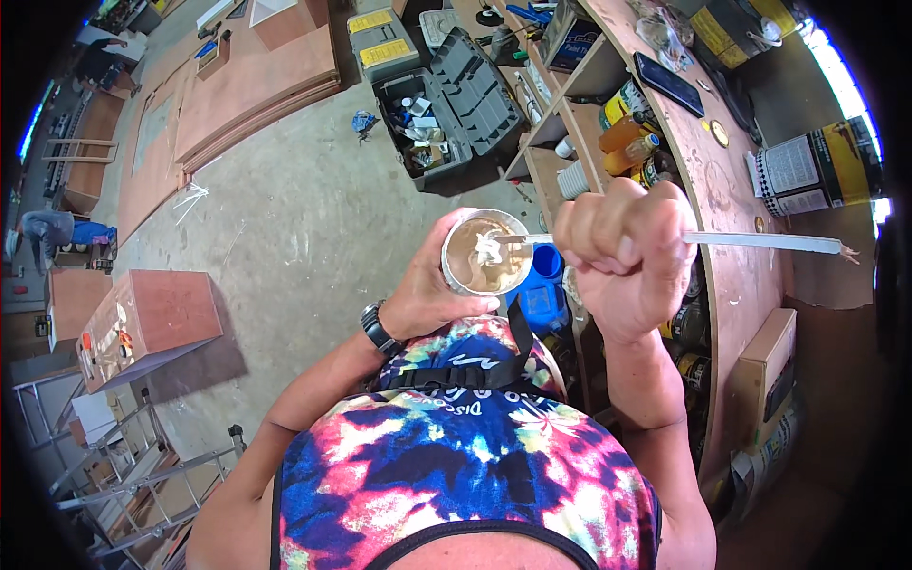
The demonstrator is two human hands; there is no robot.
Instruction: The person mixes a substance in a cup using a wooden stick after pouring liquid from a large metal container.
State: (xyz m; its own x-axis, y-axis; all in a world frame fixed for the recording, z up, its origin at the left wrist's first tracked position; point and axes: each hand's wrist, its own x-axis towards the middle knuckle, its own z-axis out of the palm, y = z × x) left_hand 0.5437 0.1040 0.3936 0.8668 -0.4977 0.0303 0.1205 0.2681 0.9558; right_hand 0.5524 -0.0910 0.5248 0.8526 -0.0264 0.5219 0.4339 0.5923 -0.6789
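My left hand is wrapped round a round white cup and holds it in front of my chest. Inside is a tan-brown liquid with a white, thick swirl near its middle. My right hand is closed in a fist round a thin, flat, whitish stick. One end of the stick reaches into the cup and touches the mixture. The other end, splintered, sticks out to the right above the workbench.
To the right runs a wooden workbench bearing a phone and a large can; bottles and cans fill its shelves. An opened toolbox stands ahead. A wooden box is at left, and a person bends farther off.
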